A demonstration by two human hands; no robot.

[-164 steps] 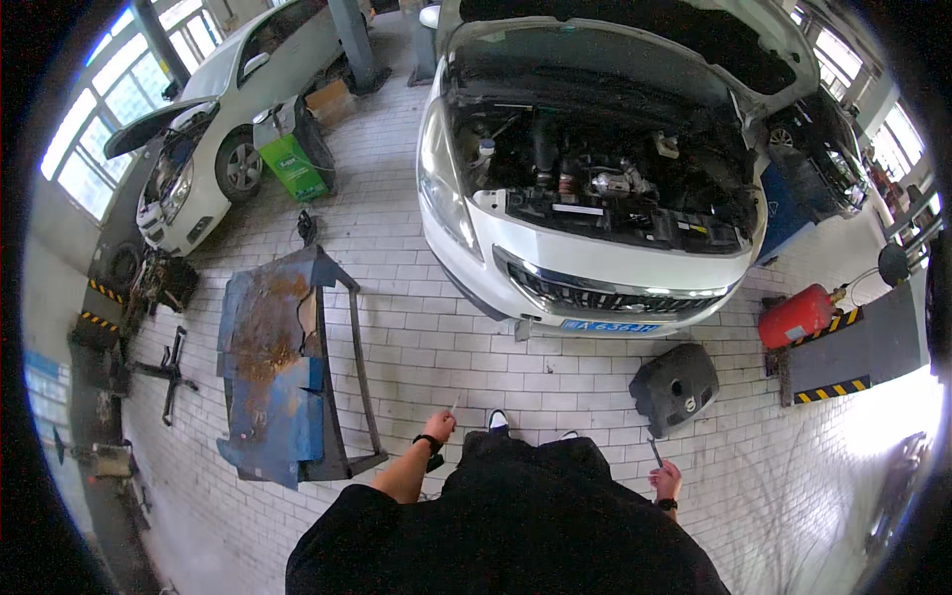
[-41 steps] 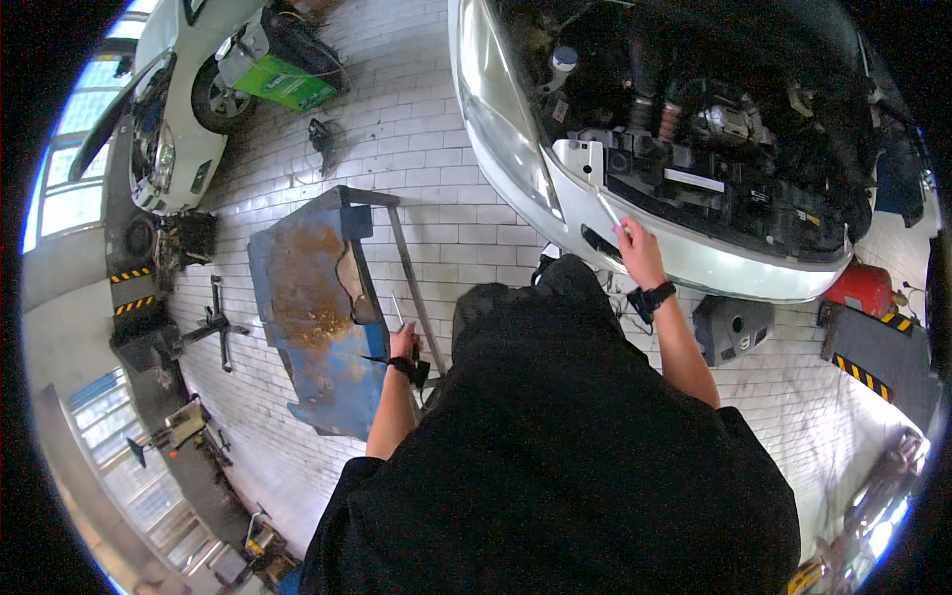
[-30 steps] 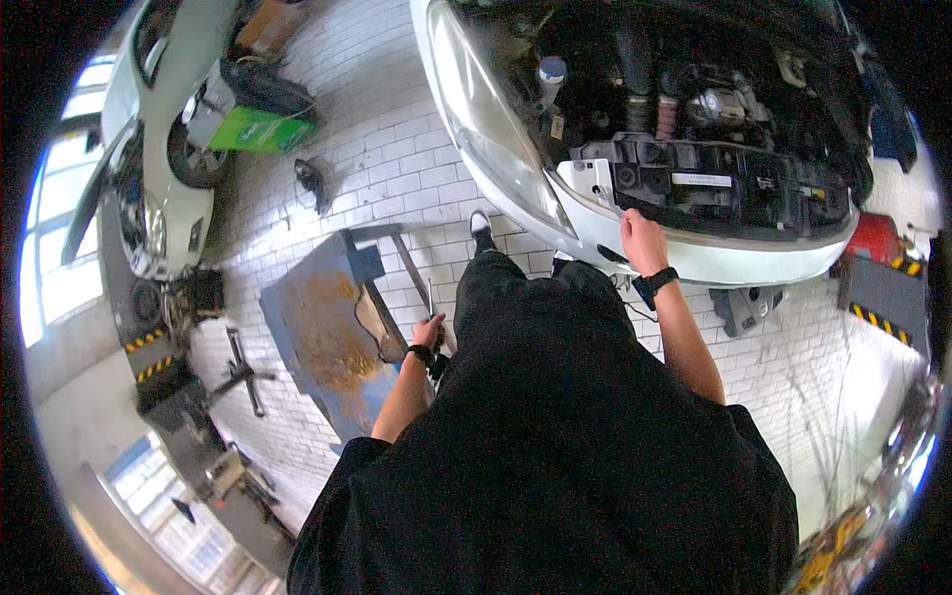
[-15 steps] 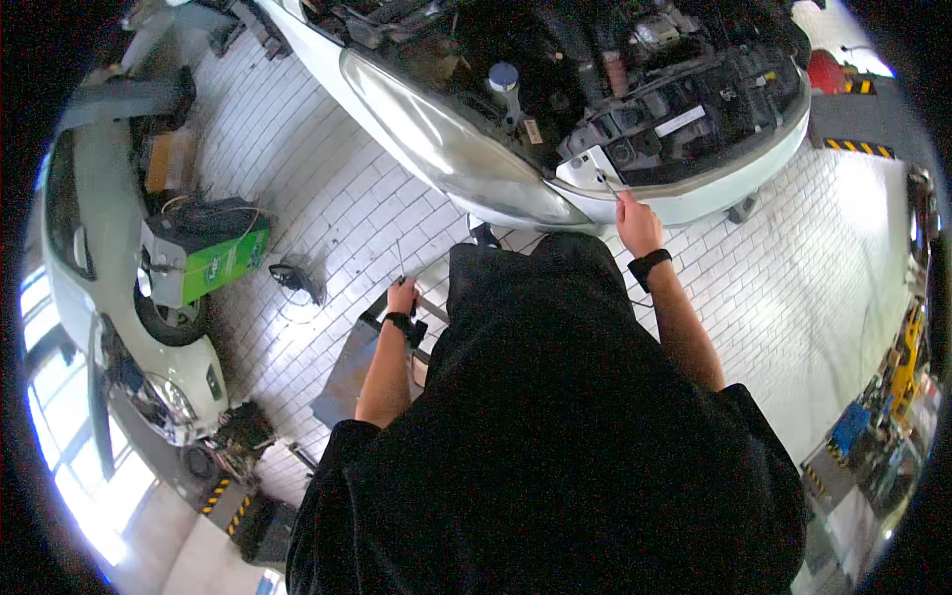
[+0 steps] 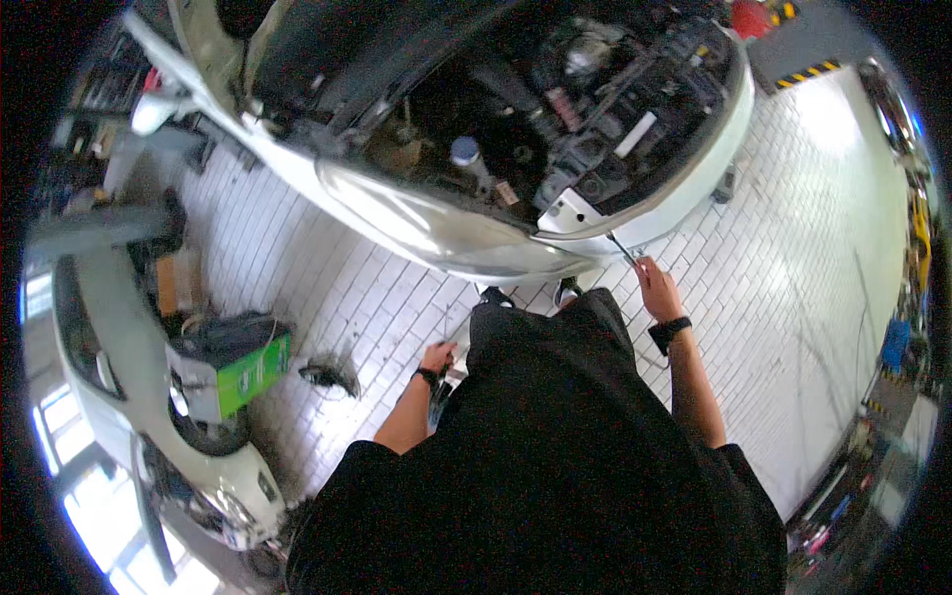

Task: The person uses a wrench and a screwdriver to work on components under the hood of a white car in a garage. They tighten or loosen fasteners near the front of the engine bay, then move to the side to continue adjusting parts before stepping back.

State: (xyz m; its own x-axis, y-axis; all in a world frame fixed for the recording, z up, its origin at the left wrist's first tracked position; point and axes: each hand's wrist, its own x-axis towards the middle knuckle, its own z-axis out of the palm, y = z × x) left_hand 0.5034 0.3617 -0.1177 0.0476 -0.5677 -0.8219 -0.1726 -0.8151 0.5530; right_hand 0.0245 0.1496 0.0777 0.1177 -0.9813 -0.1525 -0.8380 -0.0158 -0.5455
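My right hand is closed around a slim tool with a thin dark shaft, much like a screwdriver. Its tip reaches the front edge of a white car, by the white panel with dark holes beside the headlight. Whether the tip touches the bodywork is too small to tell. Lower and to the left, my left hand hangs beside my leg with its fingers curled. A small dark bit shows at its fingertips, but its kind is unclear.
The engine bay lies uncovered ahead, with a blue-capped reservoir in it. At left, a green and grey box stands before another white car. A dark object lies on the tiled floor. Striped edging is at far right.
The view has shifted, showing more of the car's left side. My right hand has drawn the tool back from the white panel toward the bumper edge. My left hand has come nearer my leg.
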